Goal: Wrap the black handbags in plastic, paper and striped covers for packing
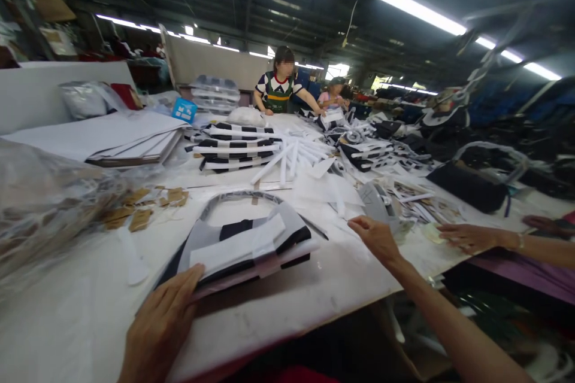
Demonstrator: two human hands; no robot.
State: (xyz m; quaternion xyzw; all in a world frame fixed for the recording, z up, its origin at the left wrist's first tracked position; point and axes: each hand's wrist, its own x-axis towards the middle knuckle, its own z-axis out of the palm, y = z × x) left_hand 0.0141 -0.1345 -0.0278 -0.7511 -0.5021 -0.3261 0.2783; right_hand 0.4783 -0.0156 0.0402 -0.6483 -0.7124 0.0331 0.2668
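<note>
My left hand (pixel 162 323) lies flat on the near corner of a stack of black, grey and white cut fabric pieces (pixel 245 245) on the white table (pixel 314 299), fingers stretched out. My right hand (pixel 375 238) reaches forward over the table to the right of the stack, fingers loosely bent, holding nothing that I can see. It is nearest a grey curved piece (pixel 375 203). A white strip lies on top of the stack.
A co-worker's hand (pixel 467 236) rests on the table at the right. Two more people (pixel 278 87) work at the far end. Striped black-and-white bundles (pixel 236 146), loose white strips, brown card tags (pixel 139 206), a plastic bag (pixel 40 203) and paper sheets (pixel 117 137) cover the table.
</note>
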